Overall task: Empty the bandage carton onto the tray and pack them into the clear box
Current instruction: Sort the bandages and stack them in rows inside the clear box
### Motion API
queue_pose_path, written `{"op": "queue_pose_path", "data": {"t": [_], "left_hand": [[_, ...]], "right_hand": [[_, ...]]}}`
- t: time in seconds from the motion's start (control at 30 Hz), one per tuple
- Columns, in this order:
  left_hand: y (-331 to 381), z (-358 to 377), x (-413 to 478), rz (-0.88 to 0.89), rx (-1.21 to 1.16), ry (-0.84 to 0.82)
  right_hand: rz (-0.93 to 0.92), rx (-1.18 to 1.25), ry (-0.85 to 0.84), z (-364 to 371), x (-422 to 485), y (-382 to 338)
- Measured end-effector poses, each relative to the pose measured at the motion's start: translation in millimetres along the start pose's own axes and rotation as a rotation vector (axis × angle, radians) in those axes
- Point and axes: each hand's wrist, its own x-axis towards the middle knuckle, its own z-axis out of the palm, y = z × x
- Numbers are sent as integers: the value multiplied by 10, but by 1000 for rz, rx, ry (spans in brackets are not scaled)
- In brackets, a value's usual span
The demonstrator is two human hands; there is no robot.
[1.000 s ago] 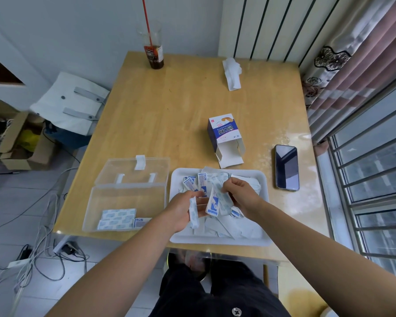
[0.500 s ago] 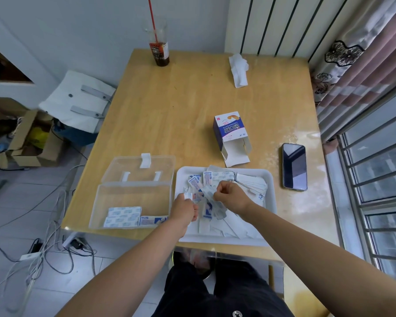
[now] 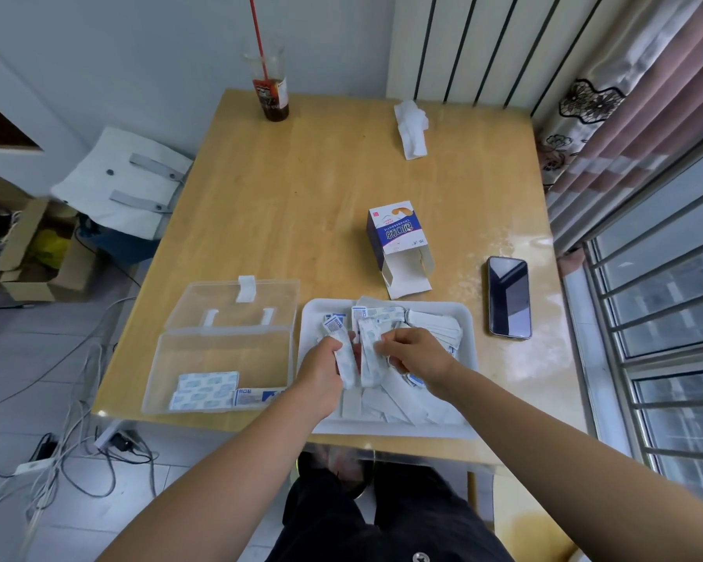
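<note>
Bandages (image 3: 406, 403) are mostly dumped in a loose heap in the white tray (image 3: 386, 431), which sits at the near edge of the desk (image 3: 301, 196). Both hands are over the pile. Left hand (image 3: 321, 367) has its grip curled round a strip (image 3: 348, 365) that hangs down from the fingers. Right hand (image 3: 415, 354) has its grip pinched on a second one (image 3: 368, 358) just beside it, fingers bent in tight. The two are nearly touching, can't tell if they actually do.

Box (image 3: 220, 350) is just left of the tray with its lid (image 3: 236, 302) flipped open away from the person, and a few wrapped bandages lie flat along its near wall. Carton (image 3: 394, 233) lies on its side just behind the tray, open flap end pointing at it. Phone (image 3: 509, 297) is right of the tray, face up, screen dark. Over at the far edge there's a cup (image 3: 270, 91) with a red straw and a crumpled tissue (image 3: 412, 127), well apart from each other.
</note>
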Motion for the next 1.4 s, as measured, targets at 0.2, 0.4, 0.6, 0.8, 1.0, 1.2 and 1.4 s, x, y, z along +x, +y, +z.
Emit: {"op": "queue_pose_path", "data": {"t": [0.2, 0.4, 0.6, 0.8, 1.0, 1.2, 1.4], "left_hand": [[-90, 148, 3, -33, -28, -156], [-145, 233, 107, 47, -89, -42], [-154, 248, 91, 61, -43, -31], [-139, 181, 170, 20, 13, 112], [-161, 296, 178, -23, 119, 117], [-187, 455, 186, -47, 131, 116], [-219, 485, 237, -46, 124, 128]], "right_hand": [[-14, 46, 41, 116, -21, 6], [55, -56, 44, 52, -82, 46], [51, -79, -76, -22, -131, 141], [-21, -211, 257, -361, -32, 173], [-78, -740, 255, -721, 218, 235], [8, -1014, 125, -723, 300, 290], [-173, -1126, 153, -761, 300, 402]]}}
